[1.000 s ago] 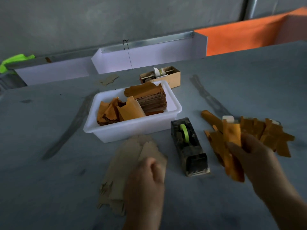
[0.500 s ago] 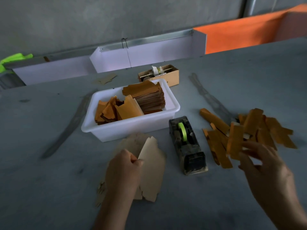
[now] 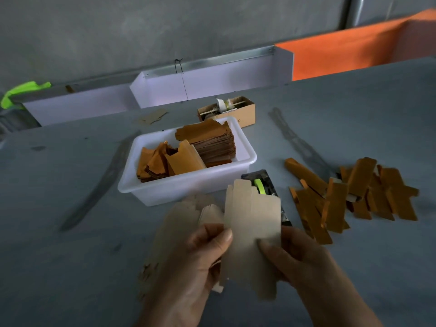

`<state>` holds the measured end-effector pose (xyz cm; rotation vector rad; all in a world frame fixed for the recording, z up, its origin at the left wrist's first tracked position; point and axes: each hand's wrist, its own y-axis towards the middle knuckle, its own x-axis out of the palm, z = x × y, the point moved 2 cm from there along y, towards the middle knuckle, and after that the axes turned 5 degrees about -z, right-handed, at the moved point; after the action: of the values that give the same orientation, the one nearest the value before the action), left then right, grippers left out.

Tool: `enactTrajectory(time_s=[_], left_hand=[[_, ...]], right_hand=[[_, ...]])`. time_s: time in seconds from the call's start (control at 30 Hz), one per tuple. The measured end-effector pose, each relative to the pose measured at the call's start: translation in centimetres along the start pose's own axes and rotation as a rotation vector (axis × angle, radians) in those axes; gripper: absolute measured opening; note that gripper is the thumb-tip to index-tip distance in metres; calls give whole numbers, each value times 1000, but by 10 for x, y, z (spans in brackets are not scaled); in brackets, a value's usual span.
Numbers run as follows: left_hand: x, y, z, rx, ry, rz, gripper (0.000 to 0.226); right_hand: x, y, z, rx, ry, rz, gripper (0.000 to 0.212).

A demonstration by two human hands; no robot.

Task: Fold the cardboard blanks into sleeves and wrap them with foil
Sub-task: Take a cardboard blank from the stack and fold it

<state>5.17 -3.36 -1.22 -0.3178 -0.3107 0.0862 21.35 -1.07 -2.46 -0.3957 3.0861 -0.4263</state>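
Observation:
A flat beige cardboard blank (image 3: 252, 223) is held up in front of me by both hands. My left hand (image 3: 203, 263) pinches its left edge with thumb on top. My right hand (image 3: 299, 256) grips its right edge, thumb on the face. More beige blanks (image 3: 179, 223) lie spread on the table under my left hand. A heap of orange foil-wrapped sleeves (image 3: 354, 199) lies to the right. Orange foil sheets (image 3: 169, 161) and a tall stack of them (image 3: 212, 142) fill the white tub (image 3: 247, 161).
A dark tape dispenser (image 3: 262, 185) with green tape sits behind the held blank. A small cardboard box (image 3: 245, 112) stands behind the tub. White partitions (image 3: 212, 83) and an orange panel (image 3: 342, 55) line the table's back edge. A stray blank (image 3: 153, 116) lies far back.
My right hand left the orange sleeve on the heap and came across to the blank. My left hand lifted one blank off the pile, and both hands now hold it upright.

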Motion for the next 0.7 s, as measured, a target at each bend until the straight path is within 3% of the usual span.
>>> enactTrajectory(time_s=[0.2,0.3,0.53,0.7], left_hand=[[13,-4,-1,104,195,35,25],[16,-3,-7,146,277,88,24],[22,4,-19,279,507,257,24],[31,2,-22,257,491,180,22]], right_hand=[[1,-1,6,-4,60,-49,8],[3,-4,10,-3,-1,-72,15],[5,-17,4,-252,-546,162,27],[16,-25,-3,-369,-372,111,24]])
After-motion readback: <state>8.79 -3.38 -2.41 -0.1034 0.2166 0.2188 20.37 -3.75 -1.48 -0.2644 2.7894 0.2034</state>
